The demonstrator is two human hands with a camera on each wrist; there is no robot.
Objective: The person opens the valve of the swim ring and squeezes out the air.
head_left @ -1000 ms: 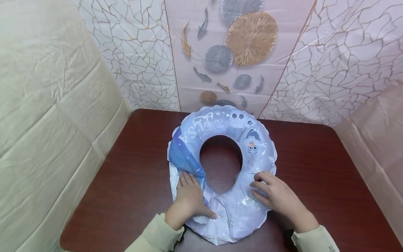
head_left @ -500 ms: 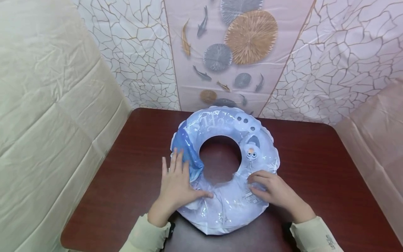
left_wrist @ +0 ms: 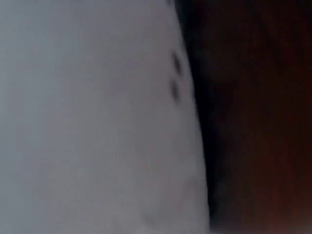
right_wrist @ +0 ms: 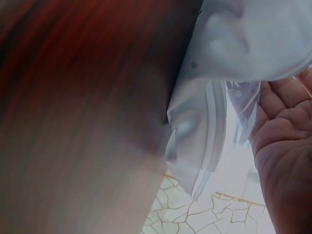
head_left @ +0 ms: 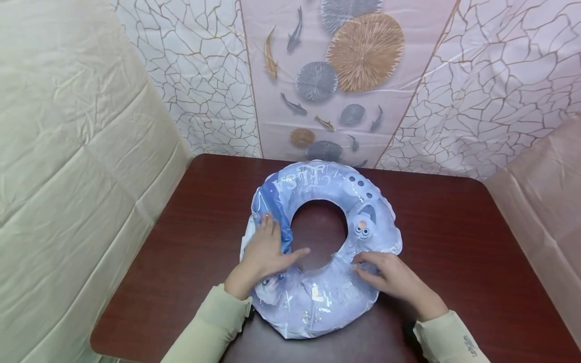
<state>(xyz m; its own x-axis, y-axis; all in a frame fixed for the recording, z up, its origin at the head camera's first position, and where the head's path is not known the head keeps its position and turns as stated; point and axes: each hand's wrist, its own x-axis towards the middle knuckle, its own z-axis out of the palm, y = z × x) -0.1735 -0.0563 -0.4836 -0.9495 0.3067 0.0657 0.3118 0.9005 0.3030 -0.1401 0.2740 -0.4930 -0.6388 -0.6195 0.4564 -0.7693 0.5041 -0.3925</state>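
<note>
Behind everything hangs a printed cloth backdrop, meeting the far edge of the table. The table is dark red wood grain with rounded far corners. On it, midway between the left and right edges and well apart from both, is a swim ring; in the head view its far rim overlaps the table's far edge and its near rim lies toward the front edge. The ring has some air in it but is creased and slack along the near half.

The left hand is spread wide, fingers straight over the ring's left side and thumb stretched out across the central hole. The right hand is bent and narrow at the ring's right side, thumb and fingertips close to the vinyl; whether they pinch it, I cannot tell. The left wrist view is too blurred to help.

The step in hand appears to be pressing and steadying the ring. The next move seems to call for a flat, even push from the left palm while the right anchors the vinyl.

Smallest are the prints: pale lettering toward the far edge and a snowman face just beyond the right fingertips.
</note>
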